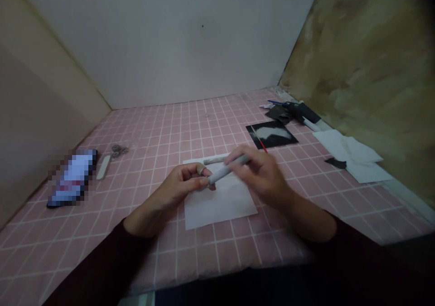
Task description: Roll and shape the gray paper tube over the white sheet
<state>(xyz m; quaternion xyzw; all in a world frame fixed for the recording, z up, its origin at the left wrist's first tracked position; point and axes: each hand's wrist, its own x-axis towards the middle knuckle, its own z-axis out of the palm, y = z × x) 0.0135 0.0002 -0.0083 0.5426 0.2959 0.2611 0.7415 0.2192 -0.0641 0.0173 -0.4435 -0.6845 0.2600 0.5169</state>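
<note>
My left hand [186,179] pinches the lower left end of a light grey stick [220,173] between thumb and fingers. The stick slants up to the right, where the fingers of my right hand [260,174] close round its other end; that hand is slightly blurred. Whether a small piece sits at my left fingertips is too unclear to tell. Both hands are above a white paper sheet [220,206]. Just behind the stick, a second greyish rod [214,159] lies near the back edge of the sheet.
A pixelated object [73,178], a white flat stick [103,167] and small metallic pieces [118,150] lie left. Right are a black-and-white sheet [272,134] with a red thin tool [261,143], dark scraps [288,112] and white papers [353,154]. Walls enclose the pink gridded table [163,260].
</note>
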